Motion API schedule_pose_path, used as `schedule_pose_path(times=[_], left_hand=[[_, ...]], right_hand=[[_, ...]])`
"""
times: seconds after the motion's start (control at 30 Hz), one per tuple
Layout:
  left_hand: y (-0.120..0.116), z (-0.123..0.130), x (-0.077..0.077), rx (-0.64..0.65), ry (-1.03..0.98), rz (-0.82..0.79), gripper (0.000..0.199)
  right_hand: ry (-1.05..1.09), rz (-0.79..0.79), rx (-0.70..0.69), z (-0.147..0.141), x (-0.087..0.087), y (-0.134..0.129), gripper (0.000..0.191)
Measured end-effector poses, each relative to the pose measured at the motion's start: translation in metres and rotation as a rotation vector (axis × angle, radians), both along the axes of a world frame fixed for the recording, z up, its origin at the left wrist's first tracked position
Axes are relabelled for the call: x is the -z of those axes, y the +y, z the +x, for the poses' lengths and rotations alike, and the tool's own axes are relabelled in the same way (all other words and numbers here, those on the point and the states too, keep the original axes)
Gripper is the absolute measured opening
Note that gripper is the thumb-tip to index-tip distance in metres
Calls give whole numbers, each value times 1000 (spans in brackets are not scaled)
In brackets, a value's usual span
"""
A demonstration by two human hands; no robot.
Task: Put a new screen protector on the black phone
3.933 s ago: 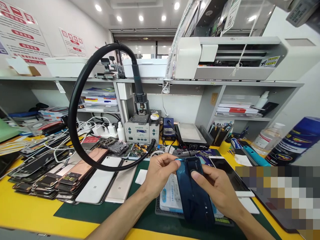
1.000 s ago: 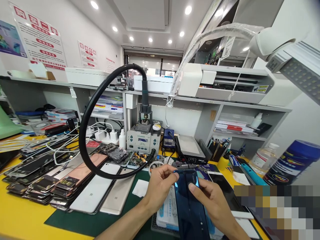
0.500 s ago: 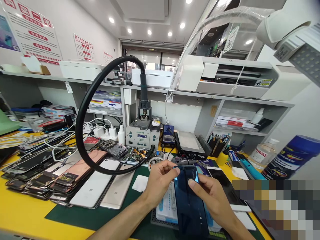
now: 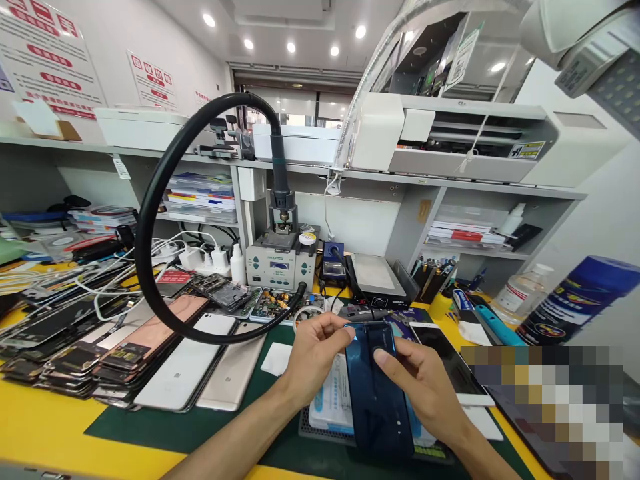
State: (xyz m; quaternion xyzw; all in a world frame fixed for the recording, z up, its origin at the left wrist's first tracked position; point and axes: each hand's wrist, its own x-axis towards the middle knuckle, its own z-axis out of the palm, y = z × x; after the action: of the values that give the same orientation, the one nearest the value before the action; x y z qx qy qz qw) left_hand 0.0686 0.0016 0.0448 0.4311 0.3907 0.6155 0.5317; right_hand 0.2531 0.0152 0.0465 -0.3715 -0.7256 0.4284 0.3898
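Observation:
A dark blue, glossy phone is held tilted up above the green mat. My left hand pinches its upper left corner between thumb and bent fingers. On the other side, my right hand grips the upper right edge, its thumb lying on the dark back near the top. Below the phone, a white and blue box rests on a dark perforated pad. Fingers behind the phone are hidden.
Phone stacks fill the left side. A black hose loops up from the hot-air station. Right of the hands are a white-framed phone, a clear bottle and a blue spray can.
The view has shifted slightly, so the background sits a little higher and further left. Both hands keep their hold on the phone, whose lower end now shows more fully.

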Motion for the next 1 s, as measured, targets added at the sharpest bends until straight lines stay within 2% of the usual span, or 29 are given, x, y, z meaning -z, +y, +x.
schedule_pose_path(times=[0.23,0.37,0.63,0.9,1.0], left_hand=[[0,-2,-4,20,14,-24,32],[0,-6,-4,63,4,-23,37],[-2,-17,-8,202,-15,10,33],[0,-16,-8,168,46,36,41],[-1,-15,-8,157,71,31,41]], right_hand=[[2,-2,-23,-4,0,-2,42],[17,-23,-61,-2,1,0,40],[94,-84,-100,2,-1,6,31],[41,-13,10,4,4,0,39],[59,-2,1,2,5,-1,40]])
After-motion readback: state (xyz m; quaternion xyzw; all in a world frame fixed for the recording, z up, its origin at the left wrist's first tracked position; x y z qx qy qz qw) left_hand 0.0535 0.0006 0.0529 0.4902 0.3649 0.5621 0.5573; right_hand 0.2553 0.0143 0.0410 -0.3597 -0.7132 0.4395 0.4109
